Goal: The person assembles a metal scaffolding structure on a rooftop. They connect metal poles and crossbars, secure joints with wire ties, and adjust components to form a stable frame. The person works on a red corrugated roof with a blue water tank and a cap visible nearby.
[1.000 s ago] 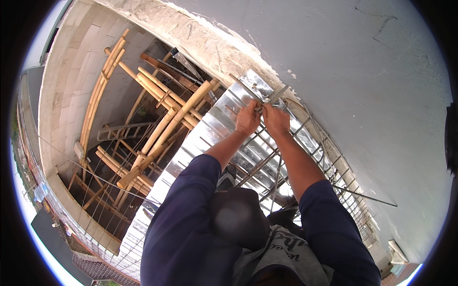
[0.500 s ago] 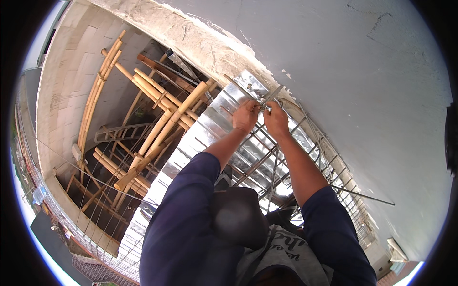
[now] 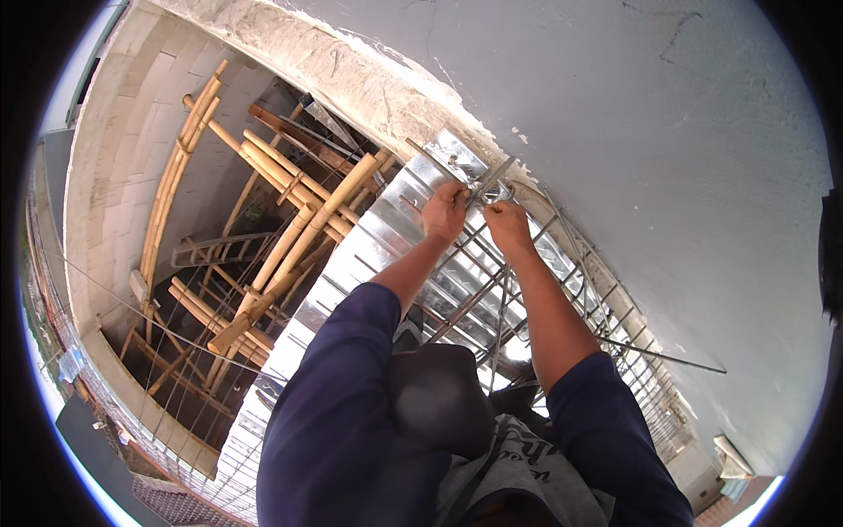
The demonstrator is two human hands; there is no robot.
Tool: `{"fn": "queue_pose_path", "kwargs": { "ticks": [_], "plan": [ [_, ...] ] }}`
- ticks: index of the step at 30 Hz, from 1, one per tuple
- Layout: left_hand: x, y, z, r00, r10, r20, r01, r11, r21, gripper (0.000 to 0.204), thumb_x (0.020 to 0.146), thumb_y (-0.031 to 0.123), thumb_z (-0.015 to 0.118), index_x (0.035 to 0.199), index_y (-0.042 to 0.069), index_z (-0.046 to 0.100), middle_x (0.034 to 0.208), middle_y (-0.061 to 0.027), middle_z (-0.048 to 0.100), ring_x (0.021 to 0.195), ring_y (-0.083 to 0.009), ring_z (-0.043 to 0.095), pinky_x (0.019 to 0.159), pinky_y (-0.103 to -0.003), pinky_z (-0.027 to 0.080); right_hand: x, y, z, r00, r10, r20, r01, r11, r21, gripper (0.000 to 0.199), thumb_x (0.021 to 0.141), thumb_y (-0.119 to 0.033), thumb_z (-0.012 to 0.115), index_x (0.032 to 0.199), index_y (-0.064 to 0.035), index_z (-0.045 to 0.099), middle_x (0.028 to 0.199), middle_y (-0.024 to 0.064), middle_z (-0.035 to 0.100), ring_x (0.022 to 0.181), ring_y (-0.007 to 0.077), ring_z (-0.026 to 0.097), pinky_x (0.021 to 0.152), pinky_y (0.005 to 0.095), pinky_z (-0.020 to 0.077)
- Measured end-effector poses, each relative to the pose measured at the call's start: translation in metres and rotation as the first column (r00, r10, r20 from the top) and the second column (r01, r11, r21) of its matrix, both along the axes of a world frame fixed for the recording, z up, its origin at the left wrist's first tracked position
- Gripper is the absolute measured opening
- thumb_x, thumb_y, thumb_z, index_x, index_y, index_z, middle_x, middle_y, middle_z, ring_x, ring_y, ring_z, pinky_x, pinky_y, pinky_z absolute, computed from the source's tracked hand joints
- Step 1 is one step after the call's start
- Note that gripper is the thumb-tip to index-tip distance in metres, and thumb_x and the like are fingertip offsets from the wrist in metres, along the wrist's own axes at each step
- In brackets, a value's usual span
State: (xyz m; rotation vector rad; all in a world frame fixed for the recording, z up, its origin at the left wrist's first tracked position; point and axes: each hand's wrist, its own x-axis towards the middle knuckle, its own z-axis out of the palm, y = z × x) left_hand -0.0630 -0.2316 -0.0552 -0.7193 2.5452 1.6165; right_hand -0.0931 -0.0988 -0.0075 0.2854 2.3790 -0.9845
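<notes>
"And the right hand (image 3: 509,229) has drawn away from the left hand (image 3: 443,213)!"
"Fingers?"
"Both curled; can't tell what they grip. Steel rebar (image 3: 496,176) runs just beyond the fingertips, ribbed metal decking (image 3: 382,233) beneath them."

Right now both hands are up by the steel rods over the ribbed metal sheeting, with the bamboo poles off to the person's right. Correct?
Not quite: the bamboo poles are off to the person's left, per the head view. Both hands are up by the steel rods over the ribbed metal sheeting.
</notes>
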Motion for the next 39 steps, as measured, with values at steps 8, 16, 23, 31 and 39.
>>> {"fn": "queue_pose_path", "kwargs": {
  "ticks": [8,16,23,31,39],
  "plan": [
    [0.003,0.001,0.003,0.981,-0.139,-0.133,0.13,0.988,-0.078,0.01,0.087,0.018,0.059,0.09,0.014,0.068,0.094,-0.0037,0.065,0.087,-0.0276,0.064,0.074,-0.038,0.051,0.033,-0.005,0.018,0.984,0.091,-0.151,-0.082,0.994,0.069,0.021,0.083,-0.019,0.061,0.094,-0.0032,0.07,0.084,0.0176,0.068,0.082,0.0353,0.065,0.076,0.0431,0.0499],
    [0.004,-0.001,0.01,0.963,-0.209,-0.171,0.194,0.976,-0.099,0.01,0.082,0.019,0.065,0.089,0.012,0.068,0.097,-0.0024,0.063,0.088,-0.0274,0.064,0.076,-0.037,0.052,-0.021,-0.013,0.009,0.844,0.381,-0.377,-0.387,0.92,0.062,0.014,0.084,-0.012,0.057,0.084,0.0002,0.064,0.08,0.0201,0.063,0.073,0.0382,0.06,0.065,0.0394,0.0484],
    [0.0,0.0,0.002,0.964,-0.212,-0.159,0.202,0.976,-0.078,0.01,0.082,0.02,0.066,0.088,0.012,0.067,0.096,-0.0042,0.062,0.086,-0.0286,0.063,0.074,-0.039,0.051,-0.03,-0.001,-0.011,0.958,0.239,-0.158,-0.163,0.909,0.384,0.016,0.084,-0.016,0.058,0.09,-0.0033,0.066,0.09,0.0197,0.066,0.085,0.0369,0.064,0.075,0.0444,0.0496],
    [0.003,-0.001,-0.012,0.939,-0.24,-0.246,0.231,0.971,-0.064,0.006,0.083,0.013,0.065,0.088,0.01,0.067,0.094,-0.0063,0.063,0.085,-0.0304,0.063,0.073,-0.039,0.051,0.008,-0.007,0.021,0.973,0.178,0.149,-0.16,0.979,-0.124,0.02,0.084,-0.02,0.064,0.083,-0.0002,0.065,0.073,0.0118,0.064,0.059,0.0219,0.061,0.057,0.0362,0.0523],
    [-0.004,-0.004,-0.012,0.92,-0.265,-0.291,0.231,0.962,-0.144,0.009,0.082,0.013,0.067,0.09,0.008,0.068,0.092,-0.0088,0.063,0.082,-0.03,0.063,0.071,-0.038,0.051,0.042,0.1,0.053,0.95,0.222,0.219,-0.225,0.974,-0.009,0.029,0.093,-0.024,0.05,0.097,0.0009,0.064,0.078,0.0107,0.063,0.069,0.0186,0.063,0.062,0.0354,0.0527]
  ]
}}
